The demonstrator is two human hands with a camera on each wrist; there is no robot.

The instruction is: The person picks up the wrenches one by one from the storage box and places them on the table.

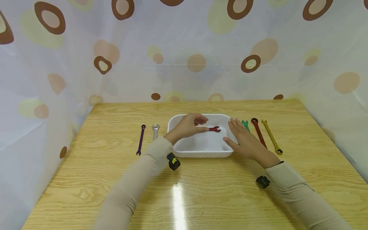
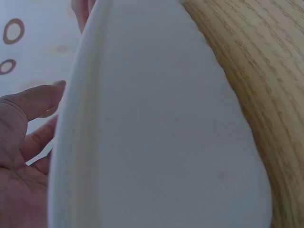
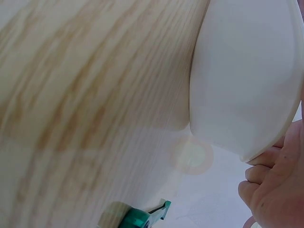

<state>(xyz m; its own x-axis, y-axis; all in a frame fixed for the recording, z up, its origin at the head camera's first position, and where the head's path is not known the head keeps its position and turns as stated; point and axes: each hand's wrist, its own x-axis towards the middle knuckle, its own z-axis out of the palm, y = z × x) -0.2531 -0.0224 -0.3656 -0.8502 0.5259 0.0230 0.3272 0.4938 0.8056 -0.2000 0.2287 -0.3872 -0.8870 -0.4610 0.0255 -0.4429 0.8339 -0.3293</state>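
A white tray sits on the table, and a red wrench lies inside it, its near end hidden behind my left thumb. Over the tray's left side is my left hand, thumb and fingers apart with a gap between them. That gap also shows in the left wrist view, where the hand is partly behind the tray wall. My right hand reaches over the right rim, fingers extended and thumb spread. In the right wrist view its fingers are right at the tray's rim.
Left of the tray lie a purple wrench and a silver wrench. To its right are a green wrench, a larger red wrench and a gold wrench. A patterned curtain hangs behind the wooden table.
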